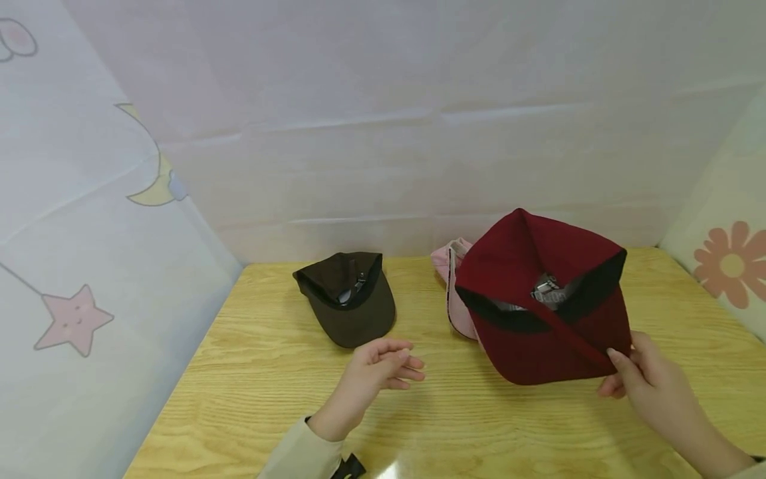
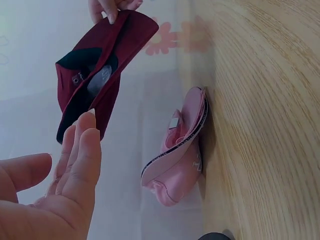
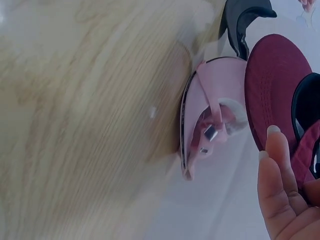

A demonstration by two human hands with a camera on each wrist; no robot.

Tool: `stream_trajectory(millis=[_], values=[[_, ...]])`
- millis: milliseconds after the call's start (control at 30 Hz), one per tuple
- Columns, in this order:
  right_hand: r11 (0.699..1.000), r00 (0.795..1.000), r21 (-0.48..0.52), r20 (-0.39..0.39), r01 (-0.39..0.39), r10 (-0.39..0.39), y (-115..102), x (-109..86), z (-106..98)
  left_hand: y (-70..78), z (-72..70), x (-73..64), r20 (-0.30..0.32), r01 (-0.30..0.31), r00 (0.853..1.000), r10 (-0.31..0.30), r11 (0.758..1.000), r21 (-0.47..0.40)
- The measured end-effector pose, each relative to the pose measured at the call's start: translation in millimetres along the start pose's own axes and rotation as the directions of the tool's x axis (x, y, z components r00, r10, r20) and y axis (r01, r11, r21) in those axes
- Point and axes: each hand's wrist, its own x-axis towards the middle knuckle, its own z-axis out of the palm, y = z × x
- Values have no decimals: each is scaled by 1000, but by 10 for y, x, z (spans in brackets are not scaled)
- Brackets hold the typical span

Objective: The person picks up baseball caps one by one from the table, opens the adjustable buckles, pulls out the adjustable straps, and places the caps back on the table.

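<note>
My right hand point(image 1: 664, 389) pinches a dark red cap point(image 1: 538, 266) between thumb and fingers at its near right edge, by the brim and strap. The cap is held up with its inside toward me, showing a metal buckle and a black sweatband. Behind it a pink cap point(image 1: 457, 303) lies on the table, partly hidden in the head view but plain in the left wrist view point(image 2: 175, 160). With fingers loosely extended and nothing in it, my left hand point(image 1: 377, 372) hovers over the table, just in front of a dark brown cap point(image 1: 353, 299).
The wooden table point(image 1: 257, 392) runs back to a pale cloth wall point(image 1: 359, 166). Side walls carry printed pictures, a pink star point(image 1: 74, 320) on the left and a flower point(image 1: 731, 265) on the right.
</note>
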Motion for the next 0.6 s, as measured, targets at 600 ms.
stream_trajectory(millis=[600], values=[[977,981,-90,1,-193,194,367,92,-260,61,-62,-16,-8,19,1000,-19,1000,17]])
